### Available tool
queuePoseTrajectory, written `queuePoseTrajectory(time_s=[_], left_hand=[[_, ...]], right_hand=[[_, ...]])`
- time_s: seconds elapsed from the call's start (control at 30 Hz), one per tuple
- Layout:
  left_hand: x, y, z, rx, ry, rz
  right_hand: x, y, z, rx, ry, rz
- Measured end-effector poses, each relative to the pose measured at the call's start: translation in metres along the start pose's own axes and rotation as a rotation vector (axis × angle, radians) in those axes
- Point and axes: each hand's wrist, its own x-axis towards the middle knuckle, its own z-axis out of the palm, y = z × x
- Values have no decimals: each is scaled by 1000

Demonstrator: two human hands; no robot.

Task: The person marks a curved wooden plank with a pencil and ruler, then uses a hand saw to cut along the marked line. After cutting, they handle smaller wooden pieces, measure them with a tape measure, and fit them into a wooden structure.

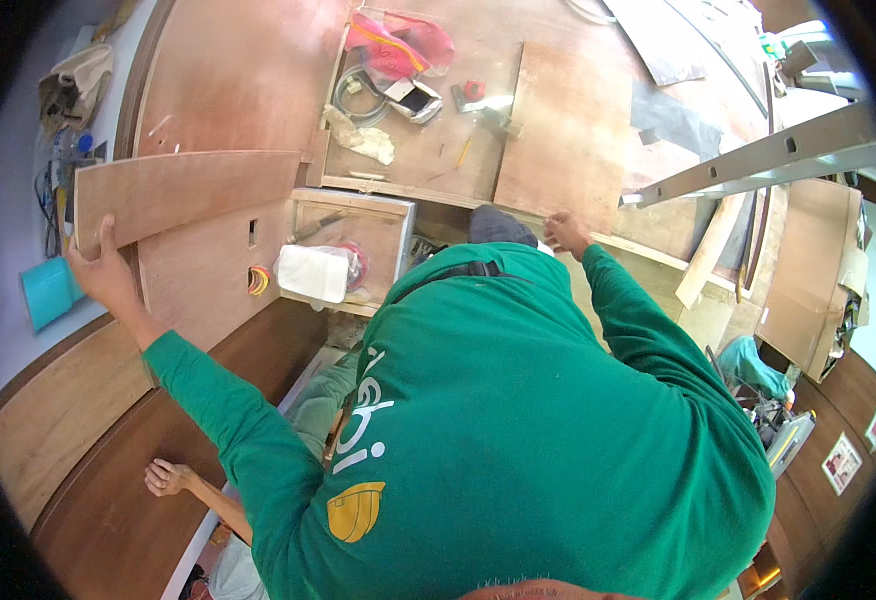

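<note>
A thin reddish-brown plywood strip (193, 190) stands on edge at the left. My left hand (106, 272) grips its near left end, thumb on the face towards me and the other fingers mostly hidden. My right hand (566, 235) is by the front edge of the wooden worktop (458, 188), beside a dark grey cloth-covered shape. Its fingers are loosely bent, a little apart, and nothing shows in them. Under the strip, a plywood panel (198, 275) has a slot cut in it and a bundle of yellow and red wires (258, 280) coming out.
A wooden box (403, 235) holds a white plastic container (313, 273). On the worktop lie a pink bag (398, 45), a cable coil (360, 97), a red tape measure (473, 90) and a plywood sheet (568, 120). A metal ladder (768, 160) crosses the right. A co-worker's hand (168, 478) is at lower left.
</note>
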Motion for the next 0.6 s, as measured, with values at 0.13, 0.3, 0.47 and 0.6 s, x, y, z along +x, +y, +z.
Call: queuePoseTrajectory(time_s=[0.13,0.3,0.47,0.6], left_hand=[[-17,19,15,-214,225,-56],[-15,-42,35,-451,102,-95],[-24,-42,54,-400,-20,-141],[-29,-53,57,-391,-55,-170]], right_hand=[[-12,46,44,-266,11,4],[2,119,73,-266,12,-341],[-24,128,67,18,-52,-168],[-6,104,31,-232,25,-66]])
